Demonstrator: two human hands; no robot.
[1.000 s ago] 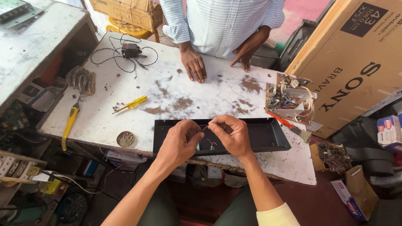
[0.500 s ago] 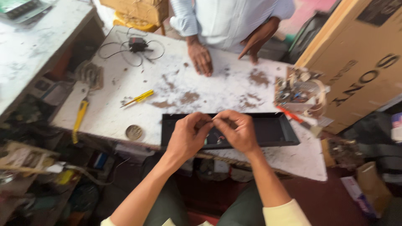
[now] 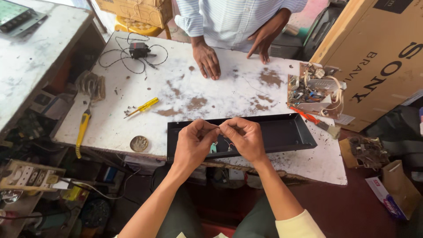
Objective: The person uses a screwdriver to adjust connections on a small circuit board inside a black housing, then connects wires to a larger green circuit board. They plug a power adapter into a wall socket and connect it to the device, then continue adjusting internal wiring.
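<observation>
Fingertips of the left hand [image 3: 194, 143] and right hand [image 3: 244, 139] pinch together on thin wires [image 3: 219, 128], held just above the shallow black metal tray [image 3: 291, 132] on the white worktable [image 3: 132, 119].

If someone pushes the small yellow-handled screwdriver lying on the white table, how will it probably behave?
The small yellow-handled screwdriver looks slim and short, so it is probably light and slides easily. Its handle seems roundish, so it may roll across the worn white table. The thin metal shaft looks stiff, unlikely to bend.
</observation>
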